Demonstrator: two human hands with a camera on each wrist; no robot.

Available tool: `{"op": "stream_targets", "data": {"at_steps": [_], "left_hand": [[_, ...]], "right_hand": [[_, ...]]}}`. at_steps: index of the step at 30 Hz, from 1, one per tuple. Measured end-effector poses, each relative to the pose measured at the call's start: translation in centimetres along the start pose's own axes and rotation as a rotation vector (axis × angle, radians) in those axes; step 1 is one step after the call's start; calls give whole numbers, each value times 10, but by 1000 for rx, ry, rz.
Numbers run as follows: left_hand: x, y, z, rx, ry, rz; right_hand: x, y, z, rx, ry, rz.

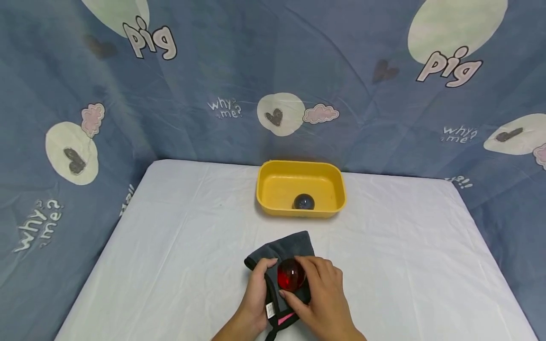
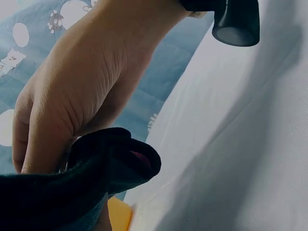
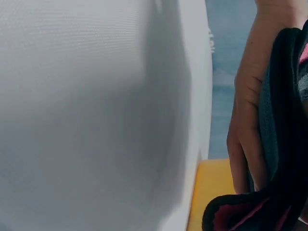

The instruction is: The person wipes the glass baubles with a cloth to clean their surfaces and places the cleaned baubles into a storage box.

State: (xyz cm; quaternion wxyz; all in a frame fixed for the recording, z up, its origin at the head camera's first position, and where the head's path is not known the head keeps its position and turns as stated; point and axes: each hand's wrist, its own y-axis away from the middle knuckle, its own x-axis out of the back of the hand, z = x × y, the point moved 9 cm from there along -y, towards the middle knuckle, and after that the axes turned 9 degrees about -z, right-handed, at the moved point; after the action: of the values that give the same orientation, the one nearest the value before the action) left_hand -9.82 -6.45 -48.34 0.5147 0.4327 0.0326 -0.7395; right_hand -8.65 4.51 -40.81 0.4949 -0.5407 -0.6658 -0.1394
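Observation:
In the head view, my left hand [image 1: 257, 296] grips a dark grey cloth [image 1: 294, 244] from its left side, thumb on top. The cloth has black edging, a white tag, and a bit of pink showing near the bottom. My right hand [image 1: 323, 291] pinches a shiny red ball [image 1: 290, 275] between thumb and fingers, against the face of the cloth. Both wrist views show folds of the dark cloth [image 2: 101, 178] up close, with a pink inside [image 3: 240, 214]; the ball is hidden there.
A yellow tray [image 1: 300, 213] stands beyond the hands at the far edge of the white-covered table [image 1: 192, 265]. In it lies a dark ball [image 1: 304, 202]. Behind the table hangs a blue patterned curtain [image 1: 213, 137].

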Motion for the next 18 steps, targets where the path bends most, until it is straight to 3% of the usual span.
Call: {"op": "stream_targets", "data": {"at_steps": [8, 18], "left_hand": [[-1, 3, 0, 15, -13, 21], [-11, 5, -6, 58, 28, -53]], "right_hand": [[4, 0, 3, -57, -38, 24], [12, 3, 10, -135, -91, 89]]}}
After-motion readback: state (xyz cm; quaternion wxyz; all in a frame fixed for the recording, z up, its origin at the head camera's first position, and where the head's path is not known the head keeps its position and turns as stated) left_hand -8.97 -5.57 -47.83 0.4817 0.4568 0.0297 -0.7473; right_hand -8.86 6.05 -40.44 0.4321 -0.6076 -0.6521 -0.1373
